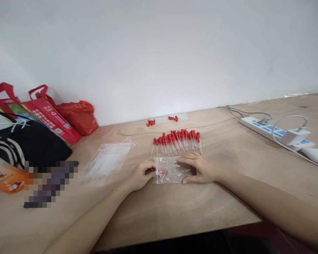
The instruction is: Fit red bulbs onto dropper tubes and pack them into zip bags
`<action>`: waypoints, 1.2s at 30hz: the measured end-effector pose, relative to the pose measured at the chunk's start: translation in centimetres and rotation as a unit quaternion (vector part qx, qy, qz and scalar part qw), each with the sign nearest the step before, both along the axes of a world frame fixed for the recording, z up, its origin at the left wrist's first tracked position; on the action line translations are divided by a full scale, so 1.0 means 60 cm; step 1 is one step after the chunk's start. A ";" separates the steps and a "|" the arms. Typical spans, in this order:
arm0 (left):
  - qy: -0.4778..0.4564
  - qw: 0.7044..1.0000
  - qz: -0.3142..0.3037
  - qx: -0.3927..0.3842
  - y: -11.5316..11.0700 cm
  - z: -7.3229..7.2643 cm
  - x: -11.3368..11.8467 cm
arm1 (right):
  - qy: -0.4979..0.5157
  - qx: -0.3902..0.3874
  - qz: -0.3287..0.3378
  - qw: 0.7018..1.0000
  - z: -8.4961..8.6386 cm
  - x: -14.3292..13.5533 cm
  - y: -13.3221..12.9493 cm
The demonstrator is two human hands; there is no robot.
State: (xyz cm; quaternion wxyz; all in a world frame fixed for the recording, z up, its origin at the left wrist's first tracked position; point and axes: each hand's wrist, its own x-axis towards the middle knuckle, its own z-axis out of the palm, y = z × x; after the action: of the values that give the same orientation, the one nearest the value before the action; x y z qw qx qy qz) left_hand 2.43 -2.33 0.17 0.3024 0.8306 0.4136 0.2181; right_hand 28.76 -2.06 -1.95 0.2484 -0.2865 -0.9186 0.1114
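The left hand (143, 176) has its thumb and fingertips clamped on the near edge of a clear bag (173, 176), which lies flat between the two hands. The right hand (200, 169) rests on the bag's other end, thumb and fingers spread apart across it. A small red patch (162, 171) shows just beside the left fingertips; whether it is in or on the bag I cannot tell. Just beyond both hands, a row of red-topped droppers (177, 144) lies side by side, clear stems toward the bag. Farther out past them are two little clusters of red pieces (151, 122). To the left of the left hand, flat clear bags (108, 160) overlap on the wooden table (201, 211); well beyond those sit a black bag (46, 143) and a red plastic bag (78, 116). Well out to the right of the right hand stands a power strip (262, 128) with a white adapter (295, 137) plugged in
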 end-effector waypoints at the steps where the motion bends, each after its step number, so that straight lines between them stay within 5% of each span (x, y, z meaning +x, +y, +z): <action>1: -0.002 1.000 -0.005 0.006 0.000 -0.001 0.004 | 0.000 -0.001 -0.002 1.000 0.000 -0.001 0.000; 13: 0.097 0.991 0.082 0.029 -0.012 -0.005 0.023 | 0.040 -0.035 0.003 0.999 0.000 -0.005 -0.003; 17: 0.063 0.993 0.093 0.022 -0.010 -0.010 0.015 | 0.028 -0.025 -0.005 0.999 -0.003 -0.007 -0.001; 21: 0.003 0.990 0.128 -0.067 0.036 -0.003 -0.009 | 0.018 -0.023 -0.009 1.000 -0.003 -0.006 0.000; 23: 0.013 0.975 0.219 -0.039 0.078 0.005 -0.018 | 0.016 -0.021 -0.006 1.000 -0.002 -0.007 0.000; 29: 0.066 0.944 0.322 -0.023 0.194 0.017 0.002 | 0.015 -0.021 -0.001 1.000 0.002 -0.007 0.000; 36: 0.052 0.937 0.341 -0.051 0.208 0.023 0.031 | 0.013 -0.029 0.008 0.999 0.002 -0.006 0.001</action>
State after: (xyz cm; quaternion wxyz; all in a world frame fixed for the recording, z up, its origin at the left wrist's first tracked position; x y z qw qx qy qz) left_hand 4.27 10.17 1.56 0.2299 0.6330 0.6982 0.2428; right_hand 28.38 -2.01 -1.80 0.2507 -0.2851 -0.9139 0.1434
